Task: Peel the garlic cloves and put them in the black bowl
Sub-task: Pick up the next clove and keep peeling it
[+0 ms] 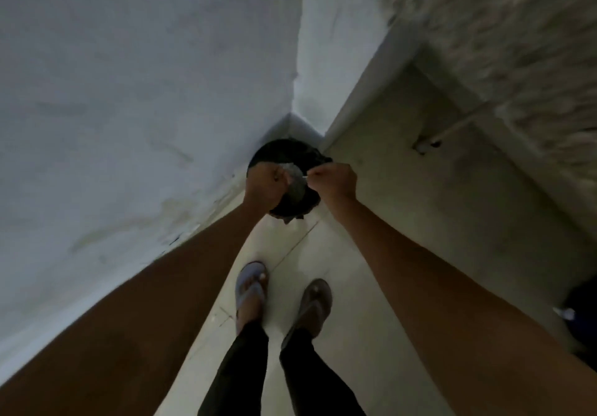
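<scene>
In the far corner of the floor, where two walls meet, I see a black bin (284, 157) lined with a dark bag. Left hand (263, 184) is curled around a pale, papery clump (292, 172), probably garlic skins, above the opening. Right hand (334, 178) pinches a thin white scrap (305, 177) beside it. Such skins are light, brittle and clingy; pinch at a loose edge. Bin contents are too dark to resolve. No black bowl or peeled cloves are visible.
</scene>
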